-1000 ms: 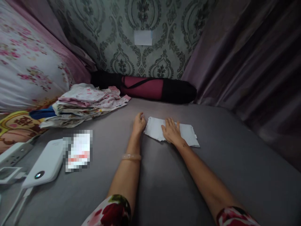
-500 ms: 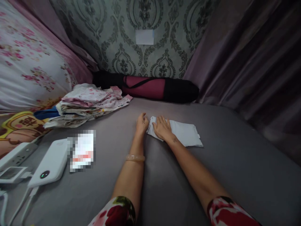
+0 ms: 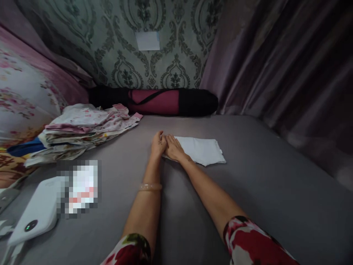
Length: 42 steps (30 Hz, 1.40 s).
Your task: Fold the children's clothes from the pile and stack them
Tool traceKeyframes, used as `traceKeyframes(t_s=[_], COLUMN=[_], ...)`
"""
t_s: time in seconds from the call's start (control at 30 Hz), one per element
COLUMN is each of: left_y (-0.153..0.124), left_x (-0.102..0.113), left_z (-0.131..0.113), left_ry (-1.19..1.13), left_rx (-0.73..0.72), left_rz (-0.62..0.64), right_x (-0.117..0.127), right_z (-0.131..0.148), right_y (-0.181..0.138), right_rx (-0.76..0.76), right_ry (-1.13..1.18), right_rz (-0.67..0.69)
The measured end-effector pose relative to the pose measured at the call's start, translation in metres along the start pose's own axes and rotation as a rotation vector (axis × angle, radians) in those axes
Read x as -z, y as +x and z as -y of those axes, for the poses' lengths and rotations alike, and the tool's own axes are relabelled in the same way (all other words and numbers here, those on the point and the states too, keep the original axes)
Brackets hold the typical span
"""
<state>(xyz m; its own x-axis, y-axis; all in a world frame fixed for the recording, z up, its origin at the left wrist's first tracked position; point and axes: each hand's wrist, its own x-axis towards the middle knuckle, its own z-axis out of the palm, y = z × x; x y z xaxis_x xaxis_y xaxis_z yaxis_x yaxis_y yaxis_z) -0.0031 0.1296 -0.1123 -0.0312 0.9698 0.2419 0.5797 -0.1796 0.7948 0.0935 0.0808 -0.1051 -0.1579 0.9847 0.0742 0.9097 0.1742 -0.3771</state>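
A folded white piece of clothing [image 3: 202, 149] lies flat on the grey bed sheet, a small tag at its right edge. My left hand [image 3: 158, 144] is closed at its left end, fingers curled around the edge and partly hidden. Close against it, my right hand [image 3: 174, 148] rests palm down on the left part of the cloth with its fingers stretched out. Between the two hands the cloth's left end is mostly covered.
At the left sits a pile of folded clothes [image 3: 82, 127]. Nearer are a white power bank [image 3: 38, 209] with cables and a blurred-out white item [image 3: 82, 187]. A long black and maroon bag [image 3: 156, 101] lies along the patterned wall, with a curtain [image 3: 248, 66] at right.
My right hand has slid left over the white cloth until it meets my left hand. My left hand stays at the cloth's left end. The view has turned a little to the right.
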Motion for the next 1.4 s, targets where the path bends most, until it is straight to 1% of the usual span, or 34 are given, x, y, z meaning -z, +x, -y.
traceKeyframes(t_s=[0.1,0.2,0.3,0.37,0.4,0.5,0.6,0.67,0.73,0.8,0.83,0.93,1.03,1.1,1.17,1.23,1.3,1.33,1.4], left_y=[-0.004,-0.011,-0.022,-0.031,-0.036,-0.048,-0.052,-0.052,-0.05,-0.045,-0.043,-0.036,-0.034,-0.034,-0.034,-0.034,-0.032,-0.03,-0.025], left_x=[-0.005,-0.016,-0.031,-0.041,-0.045,-0.054,-0.054,-0.051,-0.046,-0.042,-0.04,-0.036,-0.037,-0.038,-0.037,-0.032,-0.024,-0.019,-0.011], left_z=[-0.013,-0.025,-0.034,-0.038,-0.04,-0.041,-0.042,-0.042,-0.04,-0.035,-0.032,-0.02,-0.015,-0.016,-0.018,-0.018,-0.017,-0.017,-0.016], left_ry=[0.019,0.064,0.161,0.262,0.324,0.509,0.605,0.632,0.664,0.698,0.711,0.724,0.71,0.68,0.638,0.61,0.612,0.622,0.627], left_rx=[-0.088,-0.193,-0.342,-0.444,-0.474,-0.458,-0.438,-0.451,-0.447,-0.396,-0.355,-0.247,-0.213,-0.211,-0.206,-0.175,-0.11,-0.07,0.01], left_rz=[0.025,0.093,0.252,0.352,0.391,0.481,0.536,0.513,0.424,0.332,0.318,0.382,0.414,0.404,0.345,0.228,0.127,0.11,0.145], right_x=[0.014,0.028,0.039,0.042,0.041,0.036,0.033,0.035,0.04,0.045,0.046,0.045,0.043,0.045,0.053,0.066,0.08,0.087,0.097], right_z=[-0.014,-0.038,-0.064,-0.078,-0.083,-0.092,-0.097,-0.101,-0.108,-0.117,-0.121,-0.129,-0.13,-0.131,-0.137,-0.147,-0.16,-0.167,-0.176], right_y=[-0.011,-0.031,-0.052,-0.062,-0.066,-0.069,-0.069,-0.07,-0.073,-0.077,-0.078,-0.082,-0.082,-0.08,-0.077,-0.077,-0.081,-0.086,-0.096], right_rx=[-0.013,-0.062,-0.132,-0.155,-0.16,-0.168,-0.169,-0.181,-0.23,-0.311,-0.346,-0.398,-0.402,-0.391,-0.384,-0.464,-0.61,-0.677,-0.747], right_ry=[0.011,-0.068,-0.144,-0.176,-0.184,-0.185,-0.178,-0.182,-0.216,-0.262,-0.278,-0.281,-0.253,-0.206,-0.121,-0.018,0.054,0.069,0.07], right_rz=[-0.061,-0.088,-0.095,-0.104,-0.107,-0.1,-0.086,-0.089,-0.136,-0.18,-0.179,-0.128,-0.114,-0.117,-0.143,-0.174,-0.171,-0.159,-0.134])
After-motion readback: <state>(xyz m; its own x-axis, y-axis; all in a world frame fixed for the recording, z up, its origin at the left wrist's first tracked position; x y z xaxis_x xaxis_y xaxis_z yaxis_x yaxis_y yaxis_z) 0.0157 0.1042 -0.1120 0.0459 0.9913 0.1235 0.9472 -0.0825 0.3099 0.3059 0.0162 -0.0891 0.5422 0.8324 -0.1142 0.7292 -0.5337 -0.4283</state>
